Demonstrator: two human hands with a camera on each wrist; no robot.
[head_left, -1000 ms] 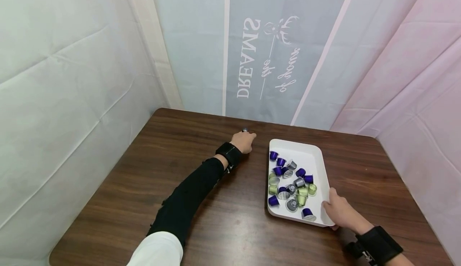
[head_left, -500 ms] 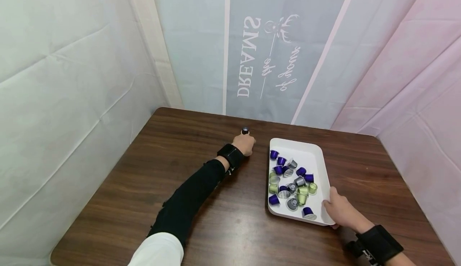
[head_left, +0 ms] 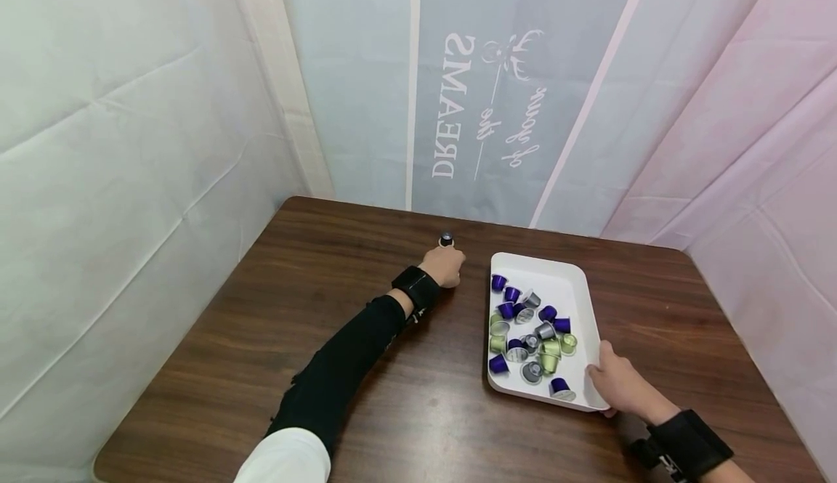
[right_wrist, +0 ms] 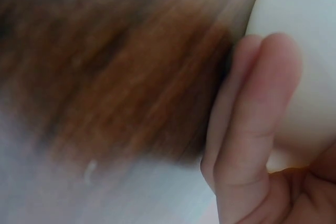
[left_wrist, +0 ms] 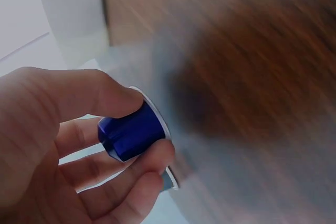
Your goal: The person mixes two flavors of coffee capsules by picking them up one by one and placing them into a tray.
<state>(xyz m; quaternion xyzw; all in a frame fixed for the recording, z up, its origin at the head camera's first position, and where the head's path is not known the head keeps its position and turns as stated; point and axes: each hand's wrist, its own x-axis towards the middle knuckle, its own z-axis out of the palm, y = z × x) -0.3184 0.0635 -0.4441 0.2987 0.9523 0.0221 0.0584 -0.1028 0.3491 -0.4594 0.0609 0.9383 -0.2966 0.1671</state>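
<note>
My left hand (head_left: 442,265) is over the far middle of the table, left of the tray. In the left wrist view its thumb and a finger pinch a dark blue coffee capsule (left_wrist: 134,133) with a silver rim. A second capsule, grey with a silver rim (left_wrist: 169,179), shows partly below the fingers; the rest is hidden. In the head view a small dark capsule (head_left: 447,238) sticks out past the hand. My right hand (head_left: 623,380) grips the near right corner of a white tray (head_left: 569,279), fingers outside the wall.
Several purple, green and grey capsules lie in the tray, mostly toward its left and near sides, such as a green capsule (head_left: 548,363). The tray stands on a brown wooden table (head_left: 275,309). Pale cloth (head_left: 353,91) hangs behind the far edge and on both sides.
My left hand has drawn back slightly toward me and turned a little, and the dark capsule beyond it shows more. The right hand and the tray stay in place.
</note>
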